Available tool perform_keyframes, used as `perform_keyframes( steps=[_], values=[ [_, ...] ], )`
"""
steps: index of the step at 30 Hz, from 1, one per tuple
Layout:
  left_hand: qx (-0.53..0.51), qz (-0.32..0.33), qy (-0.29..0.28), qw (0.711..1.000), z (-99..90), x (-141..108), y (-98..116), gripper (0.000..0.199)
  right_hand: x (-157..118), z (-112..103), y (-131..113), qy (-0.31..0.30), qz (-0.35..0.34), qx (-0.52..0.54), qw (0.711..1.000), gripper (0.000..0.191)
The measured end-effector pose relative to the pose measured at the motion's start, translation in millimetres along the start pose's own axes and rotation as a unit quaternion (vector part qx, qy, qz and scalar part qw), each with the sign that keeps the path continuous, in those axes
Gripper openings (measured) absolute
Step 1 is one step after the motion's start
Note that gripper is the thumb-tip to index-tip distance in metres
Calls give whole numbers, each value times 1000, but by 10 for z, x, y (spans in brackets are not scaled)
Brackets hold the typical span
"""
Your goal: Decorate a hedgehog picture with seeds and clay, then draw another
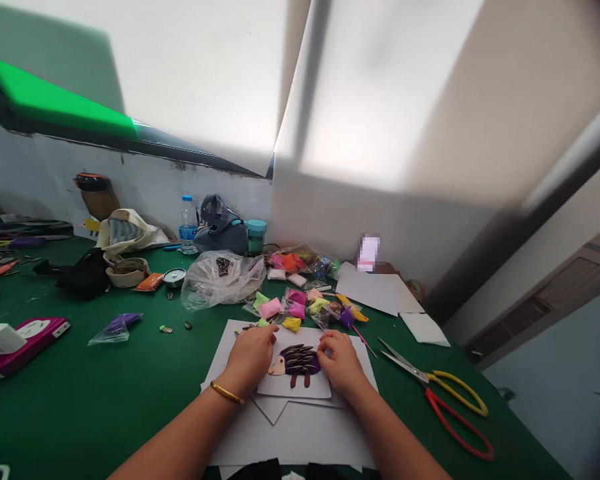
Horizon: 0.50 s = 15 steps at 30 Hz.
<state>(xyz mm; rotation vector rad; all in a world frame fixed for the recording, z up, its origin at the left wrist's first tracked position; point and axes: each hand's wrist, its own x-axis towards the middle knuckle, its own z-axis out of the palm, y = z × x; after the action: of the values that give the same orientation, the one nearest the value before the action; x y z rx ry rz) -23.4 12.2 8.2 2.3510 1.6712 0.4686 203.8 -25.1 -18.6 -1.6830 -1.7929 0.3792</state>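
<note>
A hedgehog picture (300, 360) lies on a small white card, its purple back covered with dark striped seeds, its face pale and its legs brown. My left hand (253, 353), a gold bangle at the wrist, rests at the card's left side with fingers curled together; anything between its fingertips is too small to make out. On the right side my right hand (337, 357) has its fingertips pinched at the purple edge of the hedgehog, and whatever they hold is hidden. Larger white sheets (320, 437) lie under the card.
Open scissors (425, 379) with red and yellow handles lie at right. Behind the sheets are colored clay packets (296, 310) and a plastic bag (223, 280) with seeds. A water bottle (187, 227) stands by the wall; a magenta box (30, 343) is at left.
</note>
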Motion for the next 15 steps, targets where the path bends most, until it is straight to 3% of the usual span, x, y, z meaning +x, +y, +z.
perform_keyframes(
  steps=[15],
  values=[
    [-5,-2,-4,1000,-23,-17,14,36,-4,17,5,7,-24,-3,1000,16]
  ],
)
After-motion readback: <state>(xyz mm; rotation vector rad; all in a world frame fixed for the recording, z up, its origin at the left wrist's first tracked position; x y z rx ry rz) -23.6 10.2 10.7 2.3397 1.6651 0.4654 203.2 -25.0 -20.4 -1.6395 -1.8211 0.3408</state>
